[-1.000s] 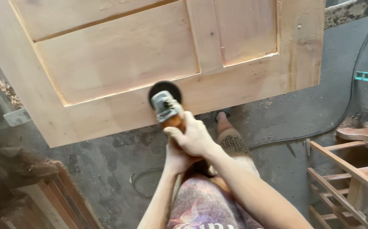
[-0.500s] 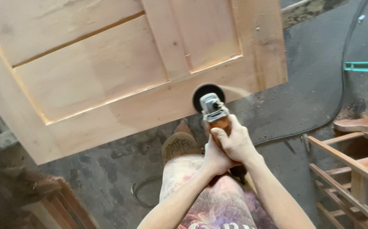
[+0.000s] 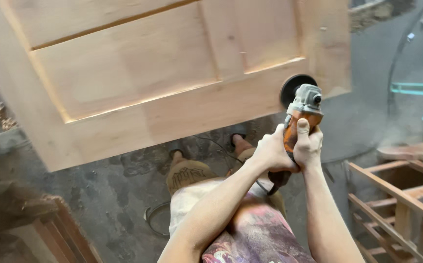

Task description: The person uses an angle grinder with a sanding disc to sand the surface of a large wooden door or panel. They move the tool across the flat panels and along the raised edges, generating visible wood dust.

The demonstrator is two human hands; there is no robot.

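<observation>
Two hands on one tool, both wrapped tight. Far left, a stack of dark wood pieces (image 3: 40, 229) sits low on the floor (image 3: 118, 195), blurred, kind unclear. Above it a big pale wooden door (image 3: 138, 73) lies flat and tilted across the top of the view, with recessed panels and a plain bottom rail running toward the right. Under the door edge, the person's bare legs and sandaled feet stand on the grey dusty concrete; patterned shorts (image 3: 250, 234) fill the bottom centre. A loop of cable (image 3: 153, 219) lies on the floor beside the left leg.

Left hand (image 3: 271, 153) closes around the orange body of the grinder (image 3: 300, 122), fingers fully curled, firm hold. Right hand (image 3: 309, 146) clamps the same body just beside it, thumb up along the orange casing, the two hands touching. Grinder points up and away from the person, grey metal head on top, black round disc (image 3: 294, 87) pressed on the door's bottom rail near its right corner. Black tail of the tool sticks out below the hands.

Right of the hands, fine dust hazes the air. A dark cable (image 3: 396, 58) curves over the floor at upper right, near teal metal bars (image 3: 418, 90). Lower right, a bare wooden frame (image 3: 401, 195) with slats stands well apart from the door.
</observation>
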